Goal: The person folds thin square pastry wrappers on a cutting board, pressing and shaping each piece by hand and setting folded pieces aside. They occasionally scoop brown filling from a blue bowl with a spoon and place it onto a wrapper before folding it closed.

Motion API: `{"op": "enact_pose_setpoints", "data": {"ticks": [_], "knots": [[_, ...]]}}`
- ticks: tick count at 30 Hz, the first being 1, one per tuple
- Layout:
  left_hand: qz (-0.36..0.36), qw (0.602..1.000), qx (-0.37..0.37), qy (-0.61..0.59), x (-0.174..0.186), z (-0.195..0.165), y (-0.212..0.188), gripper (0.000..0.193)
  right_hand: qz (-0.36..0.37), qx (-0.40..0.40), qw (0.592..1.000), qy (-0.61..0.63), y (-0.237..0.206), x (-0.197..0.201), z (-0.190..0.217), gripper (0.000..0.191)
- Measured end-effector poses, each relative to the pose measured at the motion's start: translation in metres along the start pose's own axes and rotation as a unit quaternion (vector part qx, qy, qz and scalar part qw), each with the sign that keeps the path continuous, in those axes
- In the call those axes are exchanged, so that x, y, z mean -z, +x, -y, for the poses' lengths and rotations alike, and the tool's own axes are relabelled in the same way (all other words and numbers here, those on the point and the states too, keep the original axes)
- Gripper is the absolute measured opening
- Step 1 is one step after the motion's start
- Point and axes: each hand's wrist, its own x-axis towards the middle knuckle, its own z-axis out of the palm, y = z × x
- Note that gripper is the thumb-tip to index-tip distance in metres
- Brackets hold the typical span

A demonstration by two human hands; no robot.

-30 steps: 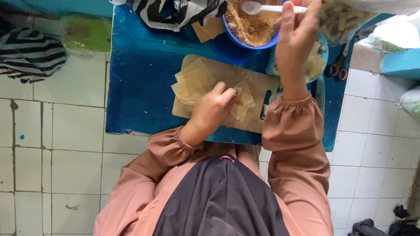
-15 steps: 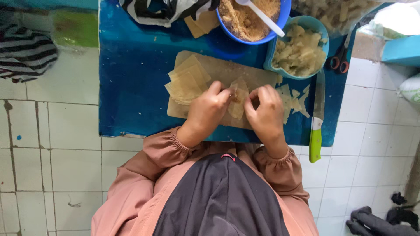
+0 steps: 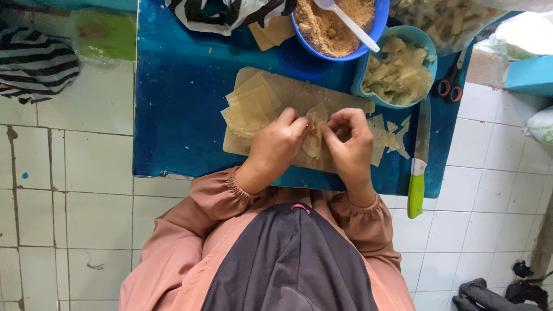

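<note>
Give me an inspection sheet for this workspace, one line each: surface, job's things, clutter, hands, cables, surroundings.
Surface: low blue table, with a wooden board on it.
Job's things: small pastry sheet pinched between both hands; stack of sheets on the board.
Clutter: blue bowl of brown filling with white spoon; teal bowl of folded pieces; green-handled knife; scissors.
Hands: left hand and right hand both folding the sheet.
Cables: nothing seen.
Surroundings: white tiled floor; striped cloth.
</note>
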Motion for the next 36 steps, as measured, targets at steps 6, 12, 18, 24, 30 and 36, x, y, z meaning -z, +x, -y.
{"op": "enact_pose_setpoints", "data": {"ticks": [6, 12, 18, 24, 30, 36], "knots": [[-0.001, 1.000, -0.016, 0.010, -0.005, 0.004, -0.001, 0.010, 0.050, 0.249, 0.935, -0.249, -0.001, 0.007, 0.014, 0.018], [0.023, 0.998, -0.045, 0.035, 0.003, 0.004, -0.003, 0.013, 0.147, 0.322, 0.878, -0.322, -0.007, 0.030, 0.027, 0.039], [0.026, 0.994, -0.098, 0.038, 0.023, -0.002, -0.005, 0.033, 0.015, 0.235, 0.947, -0.221, -0.014, 0.004, 0.006, 0.010], [0.022, 0.993, -0.095, 0.067, 0.016, 0.001, -0.003, 0.018, -0.007, 0.110, 0.989, -0.101, -0.006, -0.004, 0.002, 0.011], [0.016, 0.996, -0.057, 0.071, -0.008, 0.007, 0.008, 0.005, 0.034, 0.222, 0.956, -0.187, -0.007, 0.004, 0.009, 0.013], [0.048, 0.997, -0.049, 0.028, -0.005, 0.012, 0.020, 0.010, 0.040, 0.324, 0.902, -0.282, -0.007, 0.007, 0.005, 0.017]]}}
